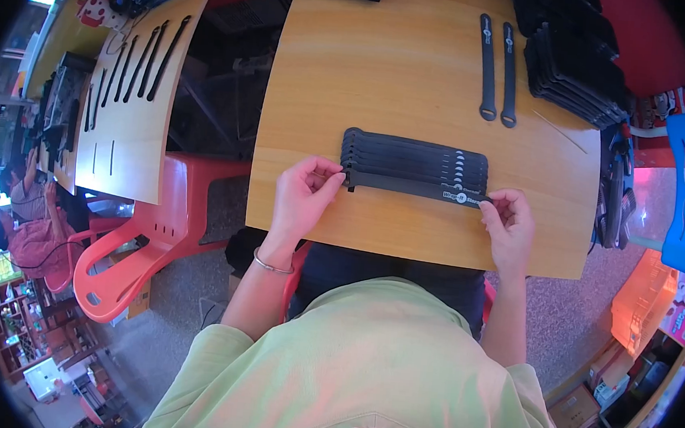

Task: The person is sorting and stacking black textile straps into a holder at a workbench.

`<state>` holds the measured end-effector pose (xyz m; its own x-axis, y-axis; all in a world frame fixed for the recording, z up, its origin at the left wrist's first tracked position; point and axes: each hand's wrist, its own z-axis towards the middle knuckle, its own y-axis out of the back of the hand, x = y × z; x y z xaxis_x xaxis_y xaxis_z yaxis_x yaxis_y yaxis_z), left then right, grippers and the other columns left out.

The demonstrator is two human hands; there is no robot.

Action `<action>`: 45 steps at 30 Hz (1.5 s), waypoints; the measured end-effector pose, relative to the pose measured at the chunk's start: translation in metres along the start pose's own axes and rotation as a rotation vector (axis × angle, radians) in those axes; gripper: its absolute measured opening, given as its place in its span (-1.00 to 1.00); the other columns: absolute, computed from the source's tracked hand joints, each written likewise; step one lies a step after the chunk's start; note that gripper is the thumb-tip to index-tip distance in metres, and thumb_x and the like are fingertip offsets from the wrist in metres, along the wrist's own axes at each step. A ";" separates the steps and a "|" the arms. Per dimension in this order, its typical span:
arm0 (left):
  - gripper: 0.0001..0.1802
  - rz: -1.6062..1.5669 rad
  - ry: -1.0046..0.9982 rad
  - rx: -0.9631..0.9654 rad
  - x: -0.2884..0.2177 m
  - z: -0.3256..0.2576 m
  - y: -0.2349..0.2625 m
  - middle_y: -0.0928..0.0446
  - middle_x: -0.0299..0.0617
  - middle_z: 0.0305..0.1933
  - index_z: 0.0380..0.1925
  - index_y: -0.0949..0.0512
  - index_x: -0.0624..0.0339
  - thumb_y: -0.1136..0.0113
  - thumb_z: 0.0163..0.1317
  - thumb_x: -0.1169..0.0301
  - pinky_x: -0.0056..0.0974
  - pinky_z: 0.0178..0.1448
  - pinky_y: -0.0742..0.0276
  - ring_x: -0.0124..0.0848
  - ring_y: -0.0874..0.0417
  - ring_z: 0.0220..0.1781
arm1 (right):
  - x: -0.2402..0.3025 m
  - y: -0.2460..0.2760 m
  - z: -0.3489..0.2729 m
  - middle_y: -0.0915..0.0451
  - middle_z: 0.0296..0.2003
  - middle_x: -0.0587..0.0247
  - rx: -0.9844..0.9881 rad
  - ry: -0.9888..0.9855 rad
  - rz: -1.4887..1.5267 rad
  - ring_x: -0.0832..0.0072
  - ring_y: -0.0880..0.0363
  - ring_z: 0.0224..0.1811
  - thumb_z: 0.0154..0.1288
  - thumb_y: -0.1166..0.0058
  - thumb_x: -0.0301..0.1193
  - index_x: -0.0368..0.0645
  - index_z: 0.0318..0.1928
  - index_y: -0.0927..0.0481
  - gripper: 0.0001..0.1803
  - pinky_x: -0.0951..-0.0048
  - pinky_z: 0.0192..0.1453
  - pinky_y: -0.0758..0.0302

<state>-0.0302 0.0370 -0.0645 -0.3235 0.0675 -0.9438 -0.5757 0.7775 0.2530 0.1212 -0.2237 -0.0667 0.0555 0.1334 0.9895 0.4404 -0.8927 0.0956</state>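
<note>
black straps (pixel 415 165), light wood table (pixel 386 64), red chair (pixel 135 238), pale green shirt (pixel 363 360)

The black strap (pixel 417 188) is a long, flat band with white print near its right end. It lies horizontal on the wooden counter (pixel 419 59), stretched straight, with one end pinched at each side. Its upper edge overlaps the nearest member of the row of black straps (pixel 415 159), a staggered, shingled set of matching bands lying parallel, ends aligned.
</note>
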 end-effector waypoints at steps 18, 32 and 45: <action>-0.91 0.008 0.027 -0.005 0.003 0.006 -0.002 -0.50 -0.38 -0.59 -0.38 -0.53 0.31 -0.24 0.12 0.55 -0.55 -0.52 -0.34 -0.69 -0.45 -0.61 | -0.004 -0.002 0.004 -0.47 -0.43 0.48 -0.011 -0.019 -0.042 0.78 -0.41 -0.41 0.17 -0.15 -0.64 -0.23 -0.24 -0.48 -0.83 0.74 -0.31 -0.38; -0.91 0.026 0.024 -0.014 0.004 0.007 -0.005 -0.49 -0.36 -0.58 -0.39 -0.52 0.32 -0.22 0.12 0.55 -0.54 -0.54 -0.34 -0.69 -0.42 -0.62 | -0.002 -0.005 0.006 -0.47 -0.46 0.49 -0.045 -0.051 -0.130 0.78 -0.39 -0.46 0.15 -0.19 -0.60 -0.20 -0.28 -0.47 -0.83 0.74 -0.37 -0.37; -0.93 0.015 0.043 -0.007 0.002 0.008 -0.006 -0.51 -0.35 -0.52 -0.40 -0.51 0.32 -0.22 0.13 0.58 -0.56 -0.55 -0.35 -0.71 -0.42 -0.60 | -0.004 -0.007 0.008 -0.48 -0.53 0.47 -0.073 0.017 -0.278 0.78 -0.38 -0.52 0.10 -0.23 -0.56 -0.20 -0.33 -0.48 -0.83 0.74 -0.46 -0.34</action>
<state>-0.0208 0.0374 -0.0694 -0.3640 0.0523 -0.9299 -0.5755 0.7724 0.2687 0.1254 -0.2142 -0.0724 -0.0739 0.3708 0.9258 0.3709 -0.8515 0.3706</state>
